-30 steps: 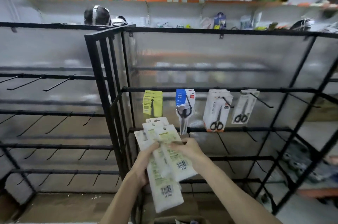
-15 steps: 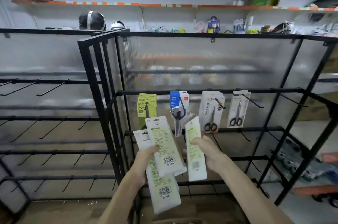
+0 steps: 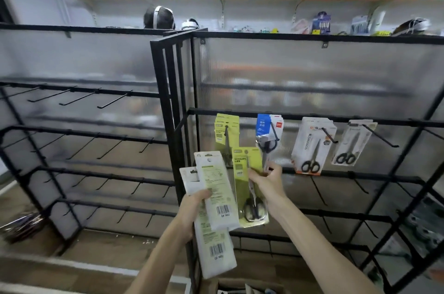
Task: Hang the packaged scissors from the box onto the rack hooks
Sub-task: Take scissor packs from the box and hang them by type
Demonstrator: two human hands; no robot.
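Below the rack's loaded rail (image 3: 245,114), the right hand (image 3: 266,180) pinches one yellow-green scissors package (image 3: 242,197) by its edge, face outward, just under matching packs (image 3: 222,123) hung on a hook (image 3: 226,131). The left hand (image 3: 192,209) grips two overlapped packages (image 3: 216,185), barcode backs showing.

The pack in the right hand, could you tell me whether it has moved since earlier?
Yes. The pack in the right hand has shifted left, from below-right of the hanging blue pack towards the yellow-green packs, now face-out.
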